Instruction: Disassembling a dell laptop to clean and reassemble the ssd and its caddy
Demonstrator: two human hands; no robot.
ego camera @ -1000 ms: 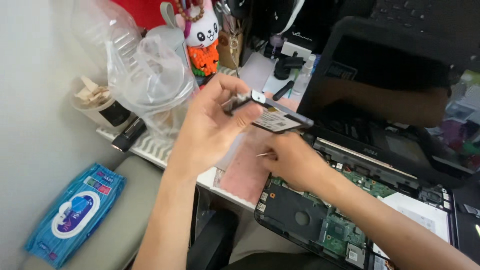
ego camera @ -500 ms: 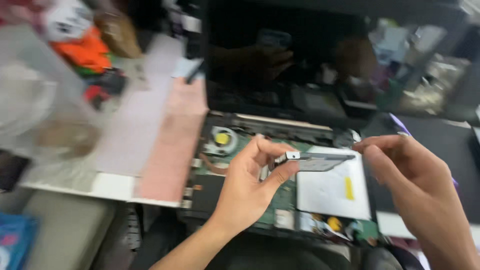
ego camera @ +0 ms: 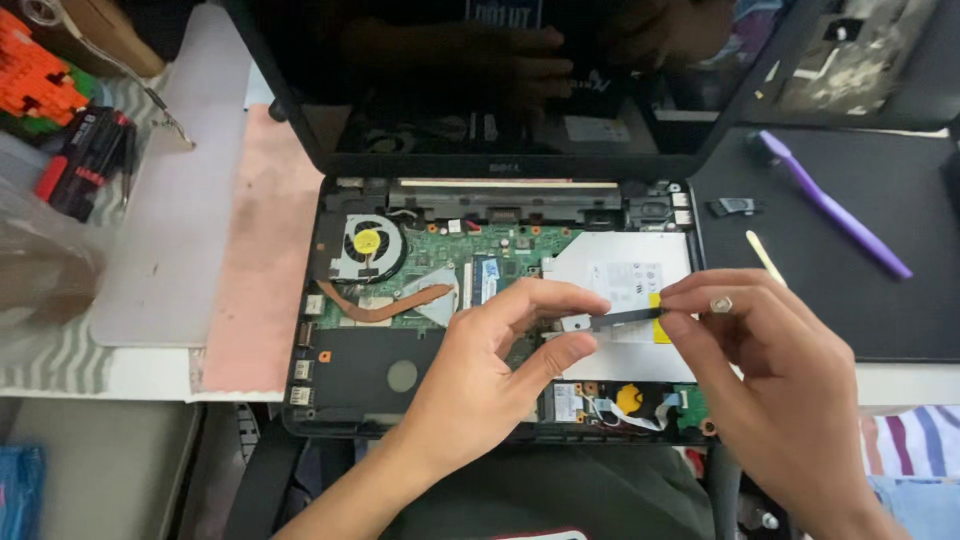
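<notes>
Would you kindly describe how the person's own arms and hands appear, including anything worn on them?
Both forearms are bare, with no sleeves, gloves or wristwatch in view. The left hand wears nothing. The right hand wears a ring with a small pale stone or stud on one finger.

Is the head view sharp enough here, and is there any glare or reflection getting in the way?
Head view: sharp on both hands, left and right, and on the opened laptop; its dark screen mirrors the hands; the clear plastic bag at the left edge looks soft.

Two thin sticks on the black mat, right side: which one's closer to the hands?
The short cream stick, lying just above the right hand. The long purple one sits farther up and right on the black mat.
</notes>
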